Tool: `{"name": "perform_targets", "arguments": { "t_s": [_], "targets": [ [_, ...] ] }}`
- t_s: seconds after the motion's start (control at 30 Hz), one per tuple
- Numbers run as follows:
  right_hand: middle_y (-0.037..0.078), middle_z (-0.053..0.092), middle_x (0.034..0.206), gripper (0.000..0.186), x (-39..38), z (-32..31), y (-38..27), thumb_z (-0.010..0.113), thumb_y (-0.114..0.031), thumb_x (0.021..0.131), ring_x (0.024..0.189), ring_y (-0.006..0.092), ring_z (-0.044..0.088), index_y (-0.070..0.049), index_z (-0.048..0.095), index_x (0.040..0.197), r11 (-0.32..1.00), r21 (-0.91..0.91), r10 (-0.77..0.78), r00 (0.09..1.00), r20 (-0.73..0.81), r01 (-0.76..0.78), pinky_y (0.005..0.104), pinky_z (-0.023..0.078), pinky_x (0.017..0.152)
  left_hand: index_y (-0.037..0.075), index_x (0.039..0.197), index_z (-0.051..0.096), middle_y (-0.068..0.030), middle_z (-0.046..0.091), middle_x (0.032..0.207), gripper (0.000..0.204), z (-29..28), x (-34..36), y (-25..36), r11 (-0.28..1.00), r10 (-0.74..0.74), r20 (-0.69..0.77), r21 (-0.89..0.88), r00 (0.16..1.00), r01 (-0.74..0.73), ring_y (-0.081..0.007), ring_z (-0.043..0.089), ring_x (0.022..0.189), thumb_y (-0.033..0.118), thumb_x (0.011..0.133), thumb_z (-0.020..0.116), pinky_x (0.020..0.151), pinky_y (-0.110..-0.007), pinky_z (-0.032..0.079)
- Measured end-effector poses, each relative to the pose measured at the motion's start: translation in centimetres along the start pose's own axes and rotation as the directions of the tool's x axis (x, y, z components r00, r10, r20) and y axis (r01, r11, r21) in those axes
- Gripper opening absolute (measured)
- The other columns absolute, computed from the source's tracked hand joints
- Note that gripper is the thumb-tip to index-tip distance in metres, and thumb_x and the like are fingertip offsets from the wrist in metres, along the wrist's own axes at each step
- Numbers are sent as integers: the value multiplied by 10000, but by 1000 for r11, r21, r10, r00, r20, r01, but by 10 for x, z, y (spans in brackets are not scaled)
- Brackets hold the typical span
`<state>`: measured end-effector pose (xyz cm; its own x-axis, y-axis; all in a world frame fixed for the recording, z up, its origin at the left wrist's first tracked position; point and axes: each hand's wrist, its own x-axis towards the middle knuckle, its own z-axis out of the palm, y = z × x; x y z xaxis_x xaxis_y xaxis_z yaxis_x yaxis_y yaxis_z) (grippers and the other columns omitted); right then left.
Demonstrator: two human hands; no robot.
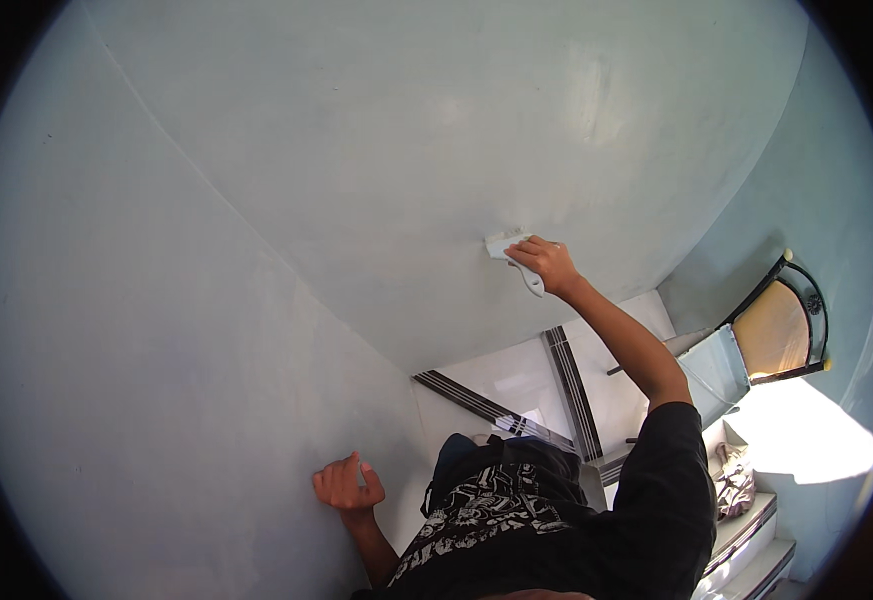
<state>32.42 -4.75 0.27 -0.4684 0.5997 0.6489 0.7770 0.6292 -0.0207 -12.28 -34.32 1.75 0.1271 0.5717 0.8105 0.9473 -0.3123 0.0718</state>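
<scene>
In the head view my right hand [547, 262] grips a paintbrush [505, 245] with a pale handle, its head at the grey-white wall [377, 150] ahead of me. My forearm reaches up from the lower right. My left hand [349, 485] is low beside the left wall [137, 380], fingers loosely bent and thumb apart, with no object clearly in it. Whether it touches that wall I cannot tell. My black printed shirt fills the bottom middle.
A metal-framed chair [779, 325] with a tan back stands at the right, a pale blue container [712, 365] on it. Below are steps [769, 550] with crumpled cloth [735, 485]. The white tiled floor [472, 370] has dark striped bands. Bright sunlight falls on the right wall.
</scene>
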Motion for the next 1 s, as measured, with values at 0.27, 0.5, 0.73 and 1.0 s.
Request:
{"name": "perform_targets", "arguments": {
  "t_s": [0.27, 0.5, 0.73, 1.0],
  "targets": [
    [-25, 726, 843, 133, 62, -18, 10, 737, -133, 789, 848, 200, 680, -175, 783, 907, 998, 60, -10, 966, 258, -5, 386, 530, 590, 24, 874, 702, -77, 663, 726, 149, -3, -4, 3, 1000, -12, 6, -6, 1000, 13, -253, 599, 632, 128, 808, 619, 609, -382, 371],
    [5, 748, 820, 113, 194, -155, -13, 757, -74, 759, 785, 219, 692, -136, 797, 844, 993, 95, -80, 992, 102, 71, 368, 525, 618, 16, 877, 703, -87, 653, 719, 153, -2, -3, 1, 1000, -4, 13, 19, 1000, 4, -251, 584, 618, 127, 814, 619, 607, -387, 375],
    [35, 753, 866, 153, 301, -278, -29, 812, -143, 835, 782, 189, 705, -112, 809, 985, 923, -305, -328, 895, -302, 235, 333, 556, 626, 27, 870, 715, -67, 670, 741, 158, -1, -5, -1, 999, -1, 8, 50, 1000, 1, -233, 599, 635, 139, 801, 626, 603, -377, 381],
    [63, 773, 908, 165, 329, -271, -28, 785, -193, 894, 771, 178, 705, -85, 799, 1019, 903, -382, -417, 603, -680, 194, 330, 562, 620, 12, 887, 702, -81, 668, 741, 143, -4, -5, 2, 1000, -24, 35, 10, 999, 23, -253, 595, 638, 116, 822, 630, 623, -387, 386]
  ]
}}
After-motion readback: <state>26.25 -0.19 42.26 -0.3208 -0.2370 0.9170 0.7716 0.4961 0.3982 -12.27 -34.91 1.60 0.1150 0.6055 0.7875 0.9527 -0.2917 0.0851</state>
